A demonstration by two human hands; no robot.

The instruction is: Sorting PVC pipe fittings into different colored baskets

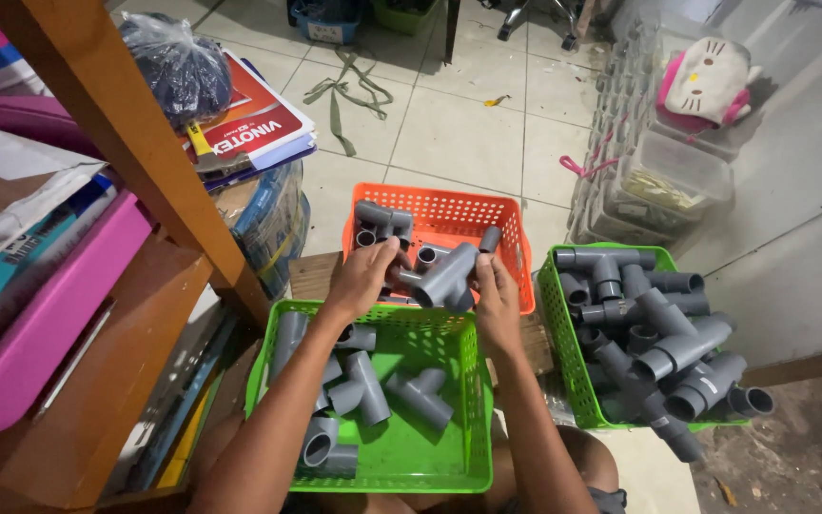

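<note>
Nearest my knees sits the green basket (473, 400), with a few grey elbow pieces (359, 381) and tees lying loose on its floor. Just above its far rim I hold a grey pipe tee (449, 279) between both hands. My left hand (363, 279) is curled, fingers closed on the fitting's left end, and my right hand (497, 300) is wrapped around its right side, thumb along the top. To do this well, I judge it best to keep both grips firm near the sockets and turn the piece squarely, so nothing slips down among the parts below.

Right behind my hands is the orange basket (506, 214), holding several more grey fittings (381, 222); its near edge touches the green one, so there is little room to swing an elbow forward. To my right a second green basket (549, 314) is heaped with tees and short pipes, some hanging over its rim close to my right forearm. On my left a wooden shelf post (135, 143) slants across, with a pink tray (49, 324) and papers behind it, crowding that side. Farther off lie the tiled floor (459, 133), clear plastic boxes (668, 171) and a dark bag (183, 67).
</note>
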